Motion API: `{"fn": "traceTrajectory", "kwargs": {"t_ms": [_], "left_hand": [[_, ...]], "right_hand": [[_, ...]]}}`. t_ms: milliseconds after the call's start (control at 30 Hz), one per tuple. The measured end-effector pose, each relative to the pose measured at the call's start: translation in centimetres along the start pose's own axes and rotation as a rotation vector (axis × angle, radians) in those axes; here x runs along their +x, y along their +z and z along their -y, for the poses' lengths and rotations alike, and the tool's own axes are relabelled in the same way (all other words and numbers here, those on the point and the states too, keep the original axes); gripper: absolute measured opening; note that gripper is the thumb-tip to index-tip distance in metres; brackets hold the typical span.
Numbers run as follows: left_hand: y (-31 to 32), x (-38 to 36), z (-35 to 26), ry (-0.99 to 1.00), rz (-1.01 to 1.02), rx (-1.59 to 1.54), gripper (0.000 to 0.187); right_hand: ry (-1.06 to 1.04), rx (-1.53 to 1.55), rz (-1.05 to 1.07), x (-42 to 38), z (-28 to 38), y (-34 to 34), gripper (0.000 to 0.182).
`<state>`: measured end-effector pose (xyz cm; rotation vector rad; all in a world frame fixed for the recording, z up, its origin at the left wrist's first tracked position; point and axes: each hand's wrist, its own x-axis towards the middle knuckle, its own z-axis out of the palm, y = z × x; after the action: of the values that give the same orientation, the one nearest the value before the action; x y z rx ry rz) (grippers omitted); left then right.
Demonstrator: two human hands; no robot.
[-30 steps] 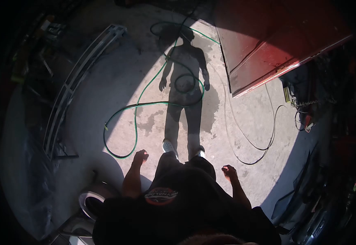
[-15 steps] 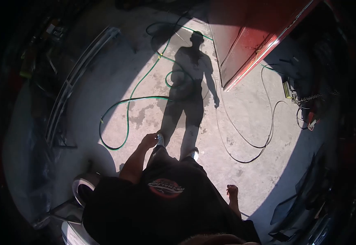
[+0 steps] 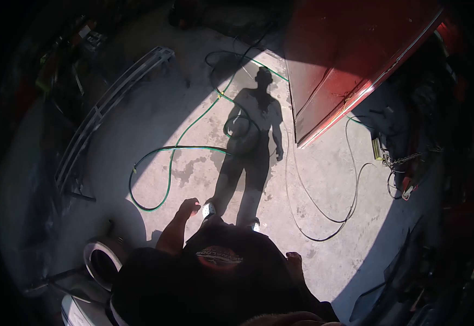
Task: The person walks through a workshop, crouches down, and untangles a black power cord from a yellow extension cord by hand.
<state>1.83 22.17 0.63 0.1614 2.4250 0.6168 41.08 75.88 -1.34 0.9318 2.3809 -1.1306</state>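
My left hand (image 3: 189,207) hangs beside my left shoe (image 3: 208,209), above the sunlit concrete floor; its fingers are curled, and anything in them is too small to make out. Lower down on the other side, my right hand (image 3: 294,259) hangs by the dark shirt (image 3: 237,288), partly shadowed, with its fingers hard to make out. A green hose (image 3: 166,185) lies in loops on the floor in front of my left hand. Farther from my right hand, a thin dark cable (image 3: 329,218) curves over the concrete.
A large red metal panel (image 3: 335,70) stands at the upper right. A long curved metal frame (image 3: 98,108) lies at the left. Near the lower left is a tire (image 3: 102,263). A chain (image 3: 405,159) and a yellowish object (image 3: 377,149) are at the right.
The view has tilted so the floor, hose and red panel appear lower. My left hand has shifted slightly left and down; my right hand has come closer to the shirt.
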Motion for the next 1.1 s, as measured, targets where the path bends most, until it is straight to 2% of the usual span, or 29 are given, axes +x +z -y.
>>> {"fn": "traceTrajectory", "kwargs": {"t_ms": [67,133,200,267,367,400,467,567,633,700,800,833,867,900,967,1100], "left_hand": [[-0.6,-0.6,2.5,-0.058,-0.004,0.015,0.030],[-1.9,-1.9,4.7,-0.167,0.030,-0.013,0.030],[-3.5,-4.6,5.6,-0.273,-0.096,0.025,0.032],[-4.7,-6.4,7.6,-0.346,-0.204,0.031,0.041],[-6.2,-7.4,10.9,-0.427,-0.188,0.057,0.044],[-6.4,-7.5,12.4,-0.435,-0.195,0.052,0.042],[-7.4,-7.6,14.2,-0.427,-0.169,0.040,0.041],[-8.2,-6.1,16.8,-0.350,-0.119,0.013,0.038],[-8.1,-5.4,17.4,-0.308,-0.114,-0.007,0.037],[-7.9,-4.7,17.1,-0.292,-0.152,-0.022,0.038],[-7.1,-4.3,15.5,-0.243,-0.168,-0.109,0.036],[-6.3,-4.0,16.1,-0.240,-0.160,-0.132,0.035],[-5.2,-3.7,16.4,-0.126,-0.215,-0.115,0.035],[-5.0,-4.1,15.3,-0.143,-0.215,-0.128,0.036],[-5.1,-4.8,12.9,-0.187,-0.164,-0.059,0.036],[-3.9,-4.5,11.2,-0.173,-0.066,0.003,0.036]], "right_hand": [[0.097,0.121,-0.023,3.1,0.0,1.7,0.025],[0.358,0.315,-0.011,5.5,1.6,2.9,0.027],[0.334,0.232,-0.003,5.1,6.4,1.9,0.029],[0.311,0.090,-0.025,6.3,7.1,3.4,0.033],[0.305,0.069,0.056,6.3,11.7,4.3,0.036],[0.268,0.021,0.053,6.9,11.3,5.6,0.038],[0.262,-0.009,0.065,6.9,11.7,7.5,0.040],[0.280,-0.065,0.126,5.2,15.9,7.9,0.039],[0.236,-0.108,0.133,5.4,14.6,8.9,0.037],[0.215,-0.054,0.115,5.9,12.7,9.7,0.036],[0.269,-0.160,0.154,4.8,16.9,7.0,0.036],[0.287,-0.131,0.146,5.1,16.2,7.0,0.036],[0.303,-0.097,0.138,5.8,15.5,6.9,0.036],[0.319,-0.061,0.129,6.3,14.9,6.8,0.037],[0.268,-0.094,0.088,7.4,12.8,7.0,0.038],[0.298,-0.038,0.103,8.2,14.0,5.5,0.036]]}}
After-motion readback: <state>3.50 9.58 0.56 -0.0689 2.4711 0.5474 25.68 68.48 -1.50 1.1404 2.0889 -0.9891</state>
